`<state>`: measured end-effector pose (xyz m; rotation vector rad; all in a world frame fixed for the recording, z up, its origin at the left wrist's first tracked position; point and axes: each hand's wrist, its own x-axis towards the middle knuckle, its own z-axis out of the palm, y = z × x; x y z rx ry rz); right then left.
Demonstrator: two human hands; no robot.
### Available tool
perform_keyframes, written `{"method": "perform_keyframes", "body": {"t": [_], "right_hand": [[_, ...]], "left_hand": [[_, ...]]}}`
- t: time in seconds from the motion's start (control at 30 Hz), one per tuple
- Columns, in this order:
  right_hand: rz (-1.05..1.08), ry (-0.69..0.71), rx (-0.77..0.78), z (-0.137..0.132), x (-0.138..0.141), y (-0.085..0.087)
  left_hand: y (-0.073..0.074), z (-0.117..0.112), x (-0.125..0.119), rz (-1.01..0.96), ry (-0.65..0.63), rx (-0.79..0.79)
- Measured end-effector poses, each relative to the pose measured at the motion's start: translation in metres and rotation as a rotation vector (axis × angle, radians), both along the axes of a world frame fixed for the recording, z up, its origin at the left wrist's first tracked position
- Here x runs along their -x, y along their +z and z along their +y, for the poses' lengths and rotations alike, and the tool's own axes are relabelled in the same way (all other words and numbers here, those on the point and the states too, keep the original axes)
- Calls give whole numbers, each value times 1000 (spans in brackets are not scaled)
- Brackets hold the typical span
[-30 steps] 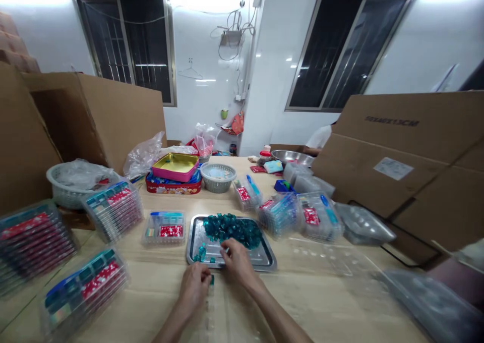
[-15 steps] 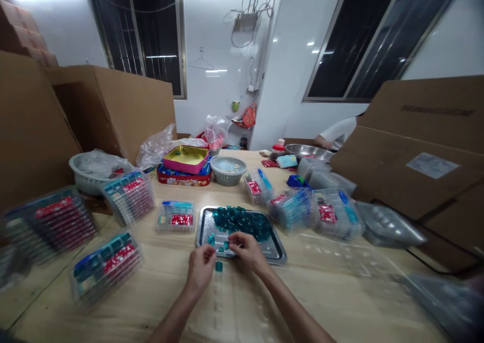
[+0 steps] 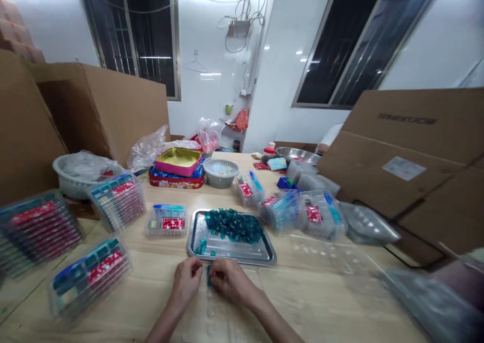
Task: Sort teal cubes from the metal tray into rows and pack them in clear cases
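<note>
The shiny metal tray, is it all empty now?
No, the metal tray holds a big heap of teal pieces, with a few more lying apart near its front left corner.

R-side cardboard box: print ends "CM", rest illeg.

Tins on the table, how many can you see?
2: a pink tin with a gold inside, stacked on a red tin, both left of the middle basket and beyond the metal tray. Others may be hidden.
</note>
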<state>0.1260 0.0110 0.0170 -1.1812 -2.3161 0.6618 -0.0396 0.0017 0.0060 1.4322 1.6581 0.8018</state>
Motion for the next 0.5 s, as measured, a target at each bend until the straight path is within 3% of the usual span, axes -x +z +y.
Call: {"method": "perform_keyframes", "body": {"t": [0.13,0.2,0.33,0.5], "right_hand": [[-87,-372,-146,42,-28,1],[-143,-459,-200,61,-39,1],[-205,-417,-228,82,-46,-5],[-134,-401,-232,84,-44,-11]], "left_hand": [[-5,1,0,15,-15,1],[-7,0,-1,11,-4,-2],[-5,-2,-4,24,8,-9],[2,-4,-2,-12,4,-12]]}}
